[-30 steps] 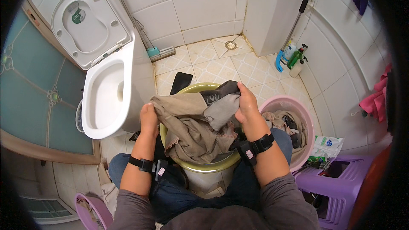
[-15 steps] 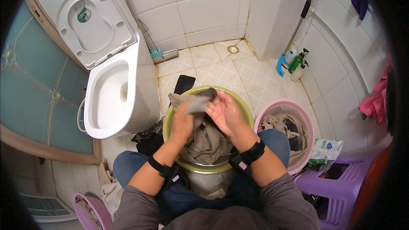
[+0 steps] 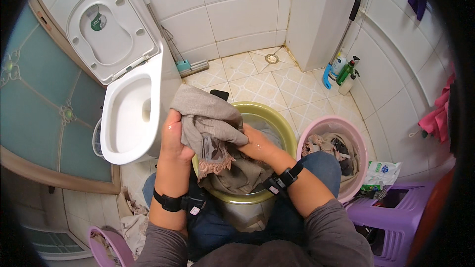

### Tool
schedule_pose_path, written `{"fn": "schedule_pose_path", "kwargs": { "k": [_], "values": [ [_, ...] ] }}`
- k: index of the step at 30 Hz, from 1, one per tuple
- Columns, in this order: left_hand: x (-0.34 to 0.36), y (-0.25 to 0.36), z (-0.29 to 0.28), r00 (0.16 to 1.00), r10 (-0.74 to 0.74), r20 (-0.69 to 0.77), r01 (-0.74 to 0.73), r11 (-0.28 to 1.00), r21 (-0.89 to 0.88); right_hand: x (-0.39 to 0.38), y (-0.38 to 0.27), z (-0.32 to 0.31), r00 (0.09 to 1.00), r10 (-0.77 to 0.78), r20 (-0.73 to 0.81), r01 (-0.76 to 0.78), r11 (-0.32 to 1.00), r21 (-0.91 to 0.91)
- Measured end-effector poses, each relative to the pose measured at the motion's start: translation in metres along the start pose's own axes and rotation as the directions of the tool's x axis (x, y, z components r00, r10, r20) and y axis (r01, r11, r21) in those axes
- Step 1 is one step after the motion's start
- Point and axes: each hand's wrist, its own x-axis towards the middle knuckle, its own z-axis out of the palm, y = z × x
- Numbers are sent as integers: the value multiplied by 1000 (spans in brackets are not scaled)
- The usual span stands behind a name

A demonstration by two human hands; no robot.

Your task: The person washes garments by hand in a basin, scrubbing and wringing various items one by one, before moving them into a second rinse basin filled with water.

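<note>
A wet taupe-grey garment [image 3: 210, 111] with a strip of pinkish lace along one edge hangs bunched between my hands, above the left part of the olive-green basin [image 3: 283, 123]. Its left side is gripped by my left hand [image 3: 175, 138], whose fingers are partly hidden behind the folds. My right hand [image 3: 256, 142] closes on the cloth's right side, fingertips tucked into it. Drops of water shine on both hands. Down in the basin, more taupe cloth [image 3: 237, 175] lies in water, between my knees.
To the right stands a pink basin [image 3: 363, 163] of clothes, with a purple stool [image 3: 396, 207] beyond it. The toilet [image 3: 166, 99] is close on the left, its lid up. Bottles [image 3: 345, 75] and a long-handled tool [image 3: 327, 75] stand by the right wall. A purple basket [image 3: 113, 247] sits lower left.
My hands have moved apart, the left one outward and turned. The garment is raised and spread into a larger bundle over the basin's left rim, its lace edge now showing.
</note>
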Motion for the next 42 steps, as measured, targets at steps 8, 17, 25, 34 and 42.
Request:
{"fn": "schedule_pose_path", "kwargs": {
  "k": [8,17,25,34,42],
  "values": [
    [22,30,-33,986,25,-164,-4,992,130,-3,-6,-14,986,116,118,-165,743,649],
    [25,-31,-87,992,-83,-96,119,355,927,-4,-24,-28,958,165,236,-242,12,970],
    [-19,-85,-69,923,-308,230,-214,86,973,5,-6,-31,914,406,1,28,-65,998],
    [8,-45,-106,965,-149,-216,260,441,859,9,6,-39,860,510,-17,-8,47,999],
    [6,-2,-53,965,80,-250,-17,969,246,7,21,-36,824,556,-109,-328,625,708]
  ]
}}
